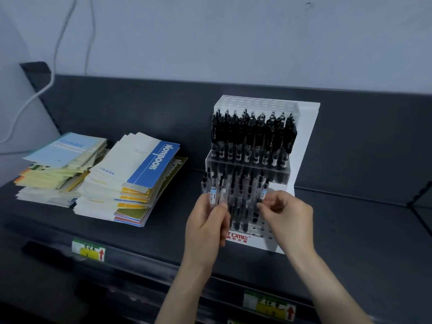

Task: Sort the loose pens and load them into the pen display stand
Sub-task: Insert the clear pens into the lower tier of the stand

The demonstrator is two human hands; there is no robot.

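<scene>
Head view: pens held in front of the stand [308,136].
The left hand [205,228] grips a fan of clear pens [214,191] at the stand's near left. The right hand [287,216] pinches one pen [264,191] just right of them, above the near holes. Black pens [252,134] fill the far row. Notebooks [131,174] lie stacked left on the shelf [350,218].

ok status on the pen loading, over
Left hand holds a bunch of loose pens. Right hand pinches one pen at the front tier of the stand. Back tier full, front holes open. Notebook stacks left, apart.
</scene>
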